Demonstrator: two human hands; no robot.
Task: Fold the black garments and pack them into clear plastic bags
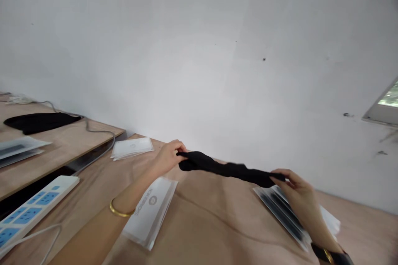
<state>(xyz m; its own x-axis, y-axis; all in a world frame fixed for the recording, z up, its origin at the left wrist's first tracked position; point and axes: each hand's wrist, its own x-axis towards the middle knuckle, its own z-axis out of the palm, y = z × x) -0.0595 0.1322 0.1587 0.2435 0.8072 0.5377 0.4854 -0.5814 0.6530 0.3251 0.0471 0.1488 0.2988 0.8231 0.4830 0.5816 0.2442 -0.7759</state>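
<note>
A black piece of fabric [228, 168], twisted into a long strip, is stretched above the table between both hands. My left hand [168, 156], with a gold bangle on its wrist, pinches the strip's left end. My right hand [299, 196], wearing a black wrist strap, pinches the right end. Under my left forearm lies a stack of white flat packets [151, 211]. Beneath my right hand lies a stack of clear packets with dark contents [284, 209].
A wooden table [205, 227] stands against a white wall. A white and blue power strip [31, 211] with a cable lies at the left. More white packets [132, 148] lie farther back. On a neighbouring table lie black cloth [39, 122], packets [17, 147] and a grey cable.
</note>
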